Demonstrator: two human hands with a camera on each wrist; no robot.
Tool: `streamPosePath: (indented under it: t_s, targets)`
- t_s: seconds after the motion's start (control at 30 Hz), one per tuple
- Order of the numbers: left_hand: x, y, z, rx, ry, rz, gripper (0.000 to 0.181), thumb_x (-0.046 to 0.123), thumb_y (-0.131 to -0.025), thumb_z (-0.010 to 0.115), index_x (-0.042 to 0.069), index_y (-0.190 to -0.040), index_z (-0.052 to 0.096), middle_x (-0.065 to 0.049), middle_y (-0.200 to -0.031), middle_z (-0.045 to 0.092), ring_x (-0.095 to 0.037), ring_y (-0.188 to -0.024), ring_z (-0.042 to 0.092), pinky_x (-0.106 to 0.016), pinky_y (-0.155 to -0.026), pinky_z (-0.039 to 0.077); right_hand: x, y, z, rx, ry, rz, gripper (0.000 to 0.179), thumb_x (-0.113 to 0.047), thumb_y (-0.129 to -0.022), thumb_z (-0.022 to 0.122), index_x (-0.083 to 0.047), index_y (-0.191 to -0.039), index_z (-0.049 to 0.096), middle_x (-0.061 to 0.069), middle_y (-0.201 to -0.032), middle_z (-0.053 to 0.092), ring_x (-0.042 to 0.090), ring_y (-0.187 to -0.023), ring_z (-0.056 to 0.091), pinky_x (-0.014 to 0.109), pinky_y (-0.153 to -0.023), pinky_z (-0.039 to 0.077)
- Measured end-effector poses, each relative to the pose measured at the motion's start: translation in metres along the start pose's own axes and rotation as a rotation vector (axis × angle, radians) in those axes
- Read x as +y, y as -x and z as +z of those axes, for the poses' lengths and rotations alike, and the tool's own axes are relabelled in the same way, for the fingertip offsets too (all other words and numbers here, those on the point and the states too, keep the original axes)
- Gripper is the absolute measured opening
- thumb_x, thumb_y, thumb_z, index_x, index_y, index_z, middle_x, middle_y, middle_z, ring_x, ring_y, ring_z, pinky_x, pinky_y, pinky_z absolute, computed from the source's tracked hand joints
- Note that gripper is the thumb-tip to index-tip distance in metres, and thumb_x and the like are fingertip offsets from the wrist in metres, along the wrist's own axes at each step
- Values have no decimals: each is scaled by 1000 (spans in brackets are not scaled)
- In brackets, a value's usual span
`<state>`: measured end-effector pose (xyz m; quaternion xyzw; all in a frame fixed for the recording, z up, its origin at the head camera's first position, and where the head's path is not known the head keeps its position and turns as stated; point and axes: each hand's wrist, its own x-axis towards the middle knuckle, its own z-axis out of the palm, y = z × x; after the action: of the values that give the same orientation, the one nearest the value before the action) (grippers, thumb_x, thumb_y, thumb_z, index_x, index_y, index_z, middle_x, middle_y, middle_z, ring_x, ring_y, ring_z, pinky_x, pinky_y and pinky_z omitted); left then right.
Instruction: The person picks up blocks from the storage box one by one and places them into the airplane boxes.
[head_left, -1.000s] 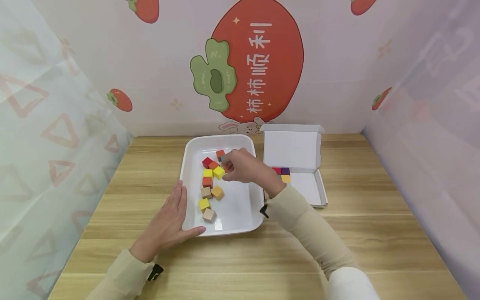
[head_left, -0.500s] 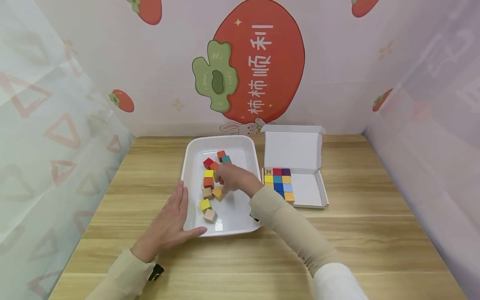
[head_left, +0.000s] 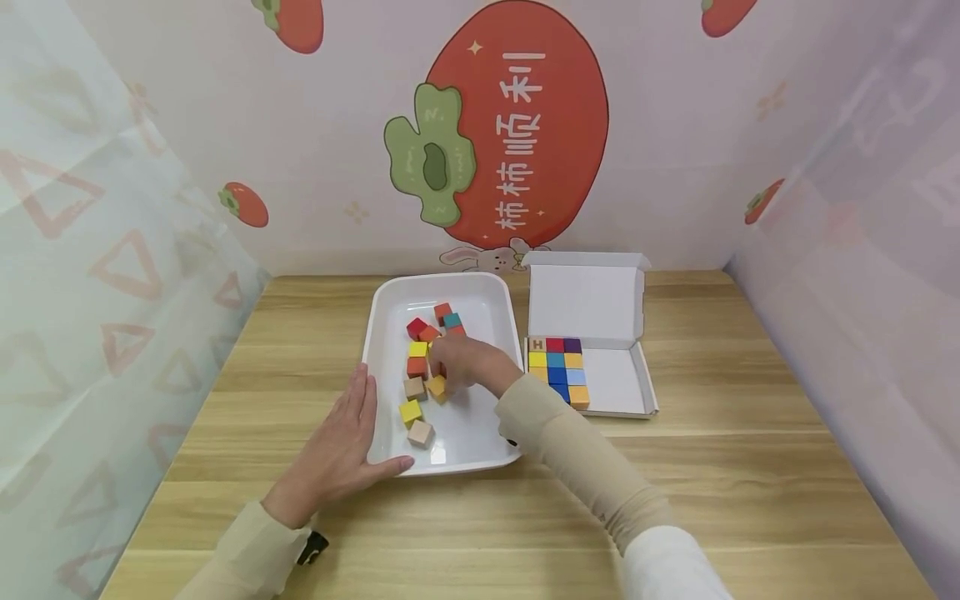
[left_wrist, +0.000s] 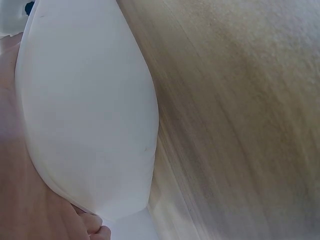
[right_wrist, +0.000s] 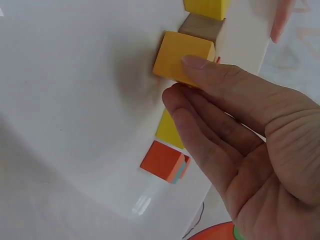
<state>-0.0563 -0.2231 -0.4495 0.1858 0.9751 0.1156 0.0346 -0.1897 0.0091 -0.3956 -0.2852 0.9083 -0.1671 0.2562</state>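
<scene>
My right hand (head_left: 468,363) reaches into the white tray (head_left: 384,308). In the right wrist view its thumb and fingers pinch a yellow-orange cube (right_wrist: 182,56), which sits close beside a plain wooden cube (right_wrist: 202,27). Along the left edge of the tray lies my left hand (head_left: 330,450), fingers straight and thumb over the near rim. Other cubes are scattered in the tray: red (head_left: 417,328), teal (head_left: 452,320), orange-red (head_left: 417,367), yellow (head_left: 411,412) and pale wood (head_left: 421,433). The right hand partly hides a few of them.
A white cardboard box (head_left: 618,379) with its lid raised stands right of the tray. Several coloured cubes fill its left side in rows, one marked with an H (head_left: 537,344). The wooden table (head_left: 712,467) meets printed cloth walls at the back and sides.
My right hand has moved from the far cubes toward the near side of the tray, onto the yellow-orange cube, which has turned slightly. The left hand has stayed in place.
</scene>
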Motion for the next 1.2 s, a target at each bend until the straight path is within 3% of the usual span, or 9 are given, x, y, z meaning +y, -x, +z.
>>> streamPosePath:
  t_s: [0.3,0.53,0.93,1.2]
  targets:
    - [2,-2,0,-3,8,-11,129,82,-84,61,-5,-166,13,-23,-178,1,-44,-165,9,-62,-128,28,0,22,-34,98,1,-28,30,-16,-87,88,-16,-116,81,-2,-105,71,19,-104,60,24,-88,61]
    - [2,-1,-1,-3,-1,-9,129,82,-85,60,-6,-167,12,-23,-178,0,-44,-165,9,-61,-128,28,16,52,-53,169,-32,-6,28,-13,-87,88,-13,-114,81,3,-103,75,21,-96,66,28,-86,63]
    - [-3,1,1,4,-3,7,129,81,-86,60,-7,-166,12,-24,-178,1,-43,-165,8,-60,-129,27,79,109,-62,277,-36,101,20,-18,-87,88,-11,-104,82,4,-94,75,23,-86,65,30,-77,62]
    - [-5,1,2,13,-4,9,129,81,-86,60,-7,-166,11,-24,-178,0,-43,-165,8,-60,-129,27,132,144,-58,350,-45,241,21,-14,-88,86,-8,-107,81,8,-101,78,25,-92,68,38,-86,64]
